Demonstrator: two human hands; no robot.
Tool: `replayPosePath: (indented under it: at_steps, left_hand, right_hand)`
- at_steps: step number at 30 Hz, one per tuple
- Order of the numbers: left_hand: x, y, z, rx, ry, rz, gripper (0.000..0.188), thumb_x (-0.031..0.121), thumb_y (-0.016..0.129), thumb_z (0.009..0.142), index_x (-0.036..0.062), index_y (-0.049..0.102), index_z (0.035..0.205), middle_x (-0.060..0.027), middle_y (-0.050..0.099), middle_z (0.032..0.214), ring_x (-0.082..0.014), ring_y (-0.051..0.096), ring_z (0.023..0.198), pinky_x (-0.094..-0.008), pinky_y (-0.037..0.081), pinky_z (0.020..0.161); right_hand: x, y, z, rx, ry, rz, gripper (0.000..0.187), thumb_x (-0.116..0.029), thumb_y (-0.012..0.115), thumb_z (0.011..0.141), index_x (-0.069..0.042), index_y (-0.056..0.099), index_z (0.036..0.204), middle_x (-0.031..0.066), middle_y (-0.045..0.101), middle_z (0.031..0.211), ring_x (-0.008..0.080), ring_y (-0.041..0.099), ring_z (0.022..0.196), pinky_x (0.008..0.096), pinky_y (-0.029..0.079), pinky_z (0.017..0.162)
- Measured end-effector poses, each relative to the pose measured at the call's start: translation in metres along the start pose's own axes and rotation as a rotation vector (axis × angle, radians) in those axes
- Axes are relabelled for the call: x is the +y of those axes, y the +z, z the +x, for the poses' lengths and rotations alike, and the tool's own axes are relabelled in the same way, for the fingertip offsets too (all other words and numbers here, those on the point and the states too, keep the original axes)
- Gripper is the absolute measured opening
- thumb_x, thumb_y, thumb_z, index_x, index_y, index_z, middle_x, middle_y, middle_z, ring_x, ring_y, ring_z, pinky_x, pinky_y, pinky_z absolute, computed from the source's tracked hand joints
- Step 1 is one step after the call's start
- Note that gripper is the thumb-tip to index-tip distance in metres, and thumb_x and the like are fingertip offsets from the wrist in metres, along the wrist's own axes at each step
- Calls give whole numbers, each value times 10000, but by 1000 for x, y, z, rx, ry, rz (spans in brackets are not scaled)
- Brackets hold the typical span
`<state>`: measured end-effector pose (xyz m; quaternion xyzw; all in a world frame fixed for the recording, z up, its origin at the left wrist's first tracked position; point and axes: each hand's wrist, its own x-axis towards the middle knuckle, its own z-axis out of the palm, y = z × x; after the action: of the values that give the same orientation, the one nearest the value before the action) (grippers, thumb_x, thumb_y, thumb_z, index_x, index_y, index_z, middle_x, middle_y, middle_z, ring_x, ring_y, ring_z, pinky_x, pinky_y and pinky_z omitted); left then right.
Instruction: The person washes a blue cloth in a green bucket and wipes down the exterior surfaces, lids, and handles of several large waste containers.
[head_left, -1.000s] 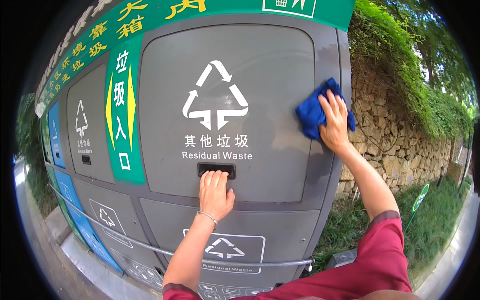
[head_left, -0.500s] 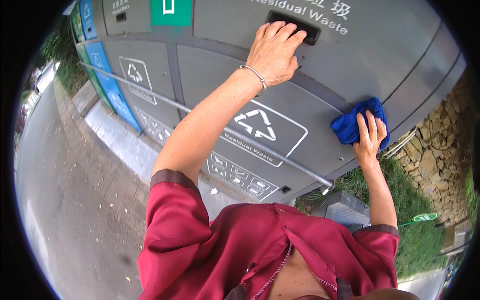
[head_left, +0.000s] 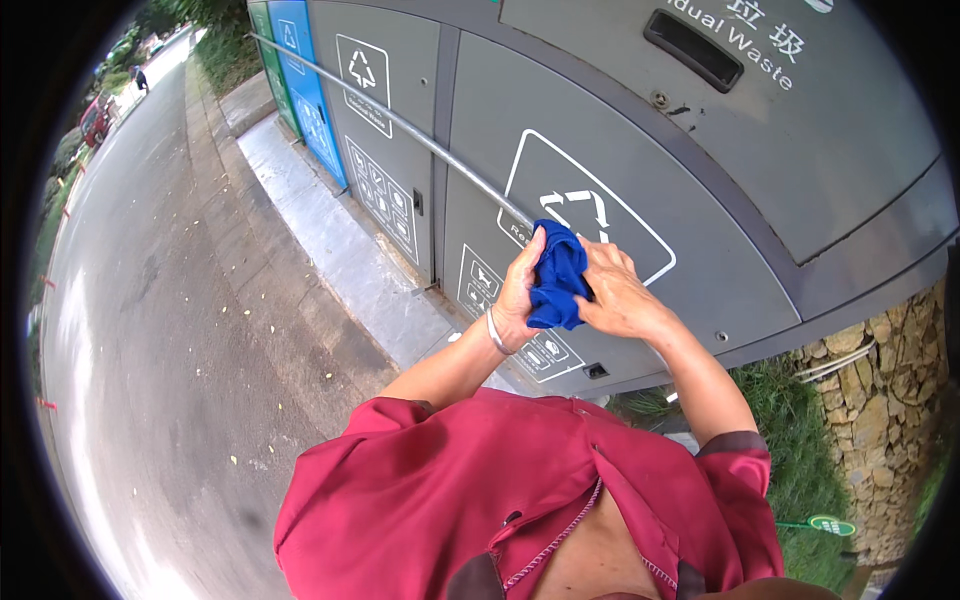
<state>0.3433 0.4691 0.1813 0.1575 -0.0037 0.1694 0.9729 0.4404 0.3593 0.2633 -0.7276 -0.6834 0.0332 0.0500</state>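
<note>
A bunched blue cloth (head_left: 560, 275) is between my two hands, in front of the grey waste bin cabinet (head_left: 640, 130). My left hand (head_left: 518, 290), with a silver bangle at the wrist, closes on the cloth's left side. From the right, my right hand (head_left: 622, 293) grips it too, its fingers curled and partly hidden. Behind the cloth runs a long metal rail (head_left: 440, 150) across the cabinet front; whether the cloth touches it I cannot tell. Above and to the right is a dark recessed handle (head_left: 693, 50) in the upper panel.
Blue (head_left: 308, 90) and green panels stand at the cabinet's far left end. A pale ledge (head_left: 330, 235) runs along its base, beside the paved road (head_left: 190, 350). At the right are grass (head_left: 800, 450), a small green sign (head_left: 832, 525) and a stone wall (head_left: 875, 420).
My left hand has come down from the recessed handle. My right hand has brought the blue cloth leftward off the cabinet's right side, and both hands now hold it. The view has shifted.
</note>
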Motion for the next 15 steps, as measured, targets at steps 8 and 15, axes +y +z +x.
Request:
replayPosePath:
  at_steps: [8,15]
  left_hand:
    - [109,-37,52,176,466,18,453,479,548,853,51,555,1002,-122,601,919,-266,593,756,-372,512,618]
    - [112,2,160,430,1202,1186,686,424,577,848,48,300,1351,-202,396,1312,-307,393,1210,-410,291,1008]
  right_hand:
    - [80,-142,-146,1081,322,-839,521,-274,602,853,-107,426,1313,171,361,1377,338,327,1259,489,210,1045]
    - [105,-134,-133,1103,431,-1158,534,-458,455,912,-140,429,1340,128,309,1428,342,268,1293,497,136,1068]
